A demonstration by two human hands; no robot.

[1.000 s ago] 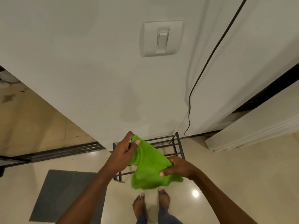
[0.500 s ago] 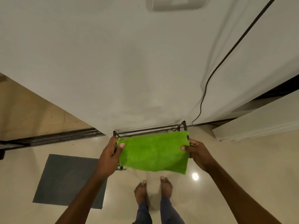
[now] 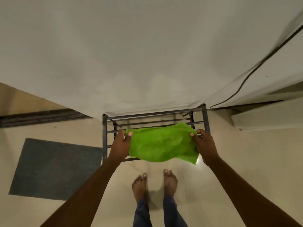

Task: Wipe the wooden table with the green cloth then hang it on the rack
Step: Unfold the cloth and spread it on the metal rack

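Green cloth point(image 3: 161, 143) (a bit wrinkly) is spread flat over the rack point(image 3: 105, 128), left hand point(image 3: 121, 145) and right hand point(image 3: 205, 143) pinching its corners.

A single wide-angle view comes from the person's head, looking steeply down and slightly forward along the body. Both forearms run up from the lower corners to the middle of the picture, and the bare feet point(image 3: 154, 182) stand on the tiled floor point(image 3: 246, 161) near the bottom centre. The wall point(image 3: 131, 54) fills the upper half, bowed by the lens. The rack point(image 3: 155, 118) sits at the wall's foot, close below the camera, and a dark mat point(image 3: 54, 167) lies at lower left.
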